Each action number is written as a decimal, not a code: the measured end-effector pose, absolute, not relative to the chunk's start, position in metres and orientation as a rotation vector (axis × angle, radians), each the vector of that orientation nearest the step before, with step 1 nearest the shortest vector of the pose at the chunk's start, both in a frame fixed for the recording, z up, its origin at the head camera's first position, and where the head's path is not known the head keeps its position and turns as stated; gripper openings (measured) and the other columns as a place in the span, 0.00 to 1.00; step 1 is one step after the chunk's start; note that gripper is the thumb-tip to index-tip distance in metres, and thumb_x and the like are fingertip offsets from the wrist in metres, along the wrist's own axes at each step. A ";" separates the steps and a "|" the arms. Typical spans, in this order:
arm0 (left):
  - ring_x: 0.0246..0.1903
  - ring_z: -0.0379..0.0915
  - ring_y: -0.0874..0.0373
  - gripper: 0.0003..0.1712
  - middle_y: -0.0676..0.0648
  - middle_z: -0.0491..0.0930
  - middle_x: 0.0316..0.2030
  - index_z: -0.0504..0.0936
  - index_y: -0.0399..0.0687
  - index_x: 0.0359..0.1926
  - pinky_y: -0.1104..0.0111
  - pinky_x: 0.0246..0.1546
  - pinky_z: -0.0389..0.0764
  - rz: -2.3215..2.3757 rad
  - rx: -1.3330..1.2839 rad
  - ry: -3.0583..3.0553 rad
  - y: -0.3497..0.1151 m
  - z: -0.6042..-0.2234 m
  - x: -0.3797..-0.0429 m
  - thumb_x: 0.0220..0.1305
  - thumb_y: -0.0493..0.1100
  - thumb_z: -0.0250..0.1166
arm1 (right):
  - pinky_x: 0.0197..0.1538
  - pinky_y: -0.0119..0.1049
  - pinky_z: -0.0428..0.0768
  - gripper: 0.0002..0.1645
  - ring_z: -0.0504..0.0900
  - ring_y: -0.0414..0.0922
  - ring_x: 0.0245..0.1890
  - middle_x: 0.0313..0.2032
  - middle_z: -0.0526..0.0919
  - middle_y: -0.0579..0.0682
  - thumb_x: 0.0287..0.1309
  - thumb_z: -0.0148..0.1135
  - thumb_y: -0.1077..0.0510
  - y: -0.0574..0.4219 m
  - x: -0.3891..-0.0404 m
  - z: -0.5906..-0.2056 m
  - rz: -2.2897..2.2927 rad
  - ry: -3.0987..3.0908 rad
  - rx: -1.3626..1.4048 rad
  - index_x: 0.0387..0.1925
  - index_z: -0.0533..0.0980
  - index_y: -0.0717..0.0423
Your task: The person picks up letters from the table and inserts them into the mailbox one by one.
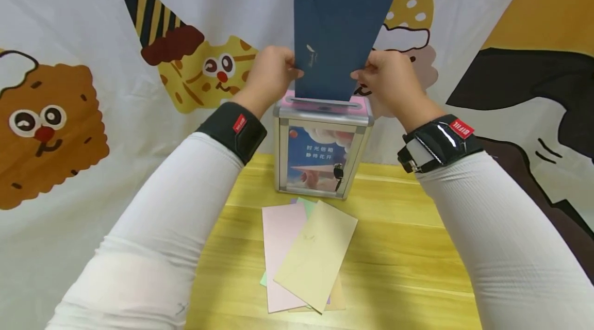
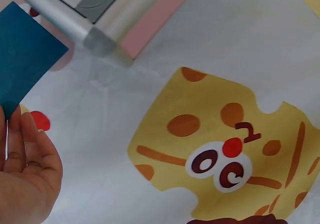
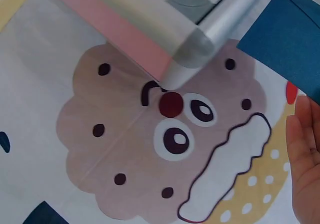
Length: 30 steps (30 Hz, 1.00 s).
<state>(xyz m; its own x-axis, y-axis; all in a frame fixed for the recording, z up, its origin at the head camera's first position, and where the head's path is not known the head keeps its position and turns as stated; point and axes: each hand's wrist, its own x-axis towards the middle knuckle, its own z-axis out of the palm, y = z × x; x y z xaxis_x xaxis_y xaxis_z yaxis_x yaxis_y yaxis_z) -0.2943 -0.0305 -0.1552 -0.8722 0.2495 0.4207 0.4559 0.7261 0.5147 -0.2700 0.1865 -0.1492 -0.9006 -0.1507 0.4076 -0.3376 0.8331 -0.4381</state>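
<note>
A dark blue envelope [image 1: 341, 41] stands upright over the box, its lower edge right at the slot [image 1: 325, 102] in the pink top. My left hand [image 1: 274, 69] pinches its left edge between thumb and fingers. On the opposite edge, my right hand [image 1: 387, 75] pinches it the same way. The silver-framed letter box [image 1: 320, 154] has a picture front with a small lock and key [image 1: 339, 172]. In the left wrist view, the left fingers [image 2: 30, 139] lie behind the blue envelope [image 2: 25, 59]; the right wrist view shows the right hand [image 3: 306, 159] at its other side.
On the yellow wood-grain table [image 1: 408, 247], in front of the box, lies a loose pile of several envelopes. A cream envelope [image 1: 320, 252] is on top, overlapping a pink one [image 1: 283, 252]. Behind the box hangs a white cloth [image 1: 162, 139] printed with cartoon sweets.
</note>
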 end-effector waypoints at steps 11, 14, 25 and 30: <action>0.31 0.67 0.53 0.13 0.45 0.74 0.27 0.77 0.34 0.27 0.66 0.36 0.67 -0.921 -0.555 -2.678 -0.030 -0.169 -0.312 0.68 0.39 0.61 | 0.32 0.39 0.65 0.13 0.78 0.52 0.42 0.44 0.82 0.60 0.68 0.54 0.58 0.188 -0.284 -0.159 0.779 -2.765 0.323 0.32 0.76 0.64; 0.28 0.66 0.56 0.12 0.47 0.72 0.26 0.77 0.37 0.27 0.68 0.34 0.67 -0.966 -0.552 -2.684 -0.028 -0.168 -0.313 0.67 0.39 0.62 | 0.34 0.40 0.65 0.11 0.78 0.52 0.45 0.45 0.81 0.60 0.68 0.55 0.58 0.189 -0.287 -0.163 0.784 -2.790 0.304 0.35 0.77 0.64; 0.36 0.66 0.60 0.10 0.51 0.73 0.32 0.72 0.45 0.34 0.71 0.36 0.67 -1.078 -0.468 -2.654 -0.029 -0.136 -0.295 0.66 0.44 0.63 | 0.30 0.38 0.65 0.09 0.79 0.57 0.52 0.48 0.81 0.63 0.66 0.58 0.63 0.193 -0.297 -0.179 0.813 -2.805 0.313 0.32 0.76 0.68; 0.38 0.66 0.60 0.09 0.52 0.72 0.37 0.71 0.45 0.36 0.72 0.38 0.66 -1.019 -0.460 -2.623 -0.031 -0.125 -0.290 0.67 0.44 0.62 | 0.27 0.37 0.64 0.12 0.81 0.57 0.48 0.44 0.82 0.63 0.66 0.57 0.64 0.194 -0.302 -0.187 0.807 -2.781 0.344 0.27 0.74 0.67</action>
<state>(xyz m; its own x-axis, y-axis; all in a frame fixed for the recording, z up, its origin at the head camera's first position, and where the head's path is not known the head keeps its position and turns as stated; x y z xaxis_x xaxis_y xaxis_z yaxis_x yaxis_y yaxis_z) -0.2897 -0.0306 -0.1248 -0.9072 0.1881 0.3764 0.3929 0.6987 0.5978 -0.3015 0.1937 -0.1870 -0.9471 -0.1606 0.2779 -0.2843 0.8213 -0.4946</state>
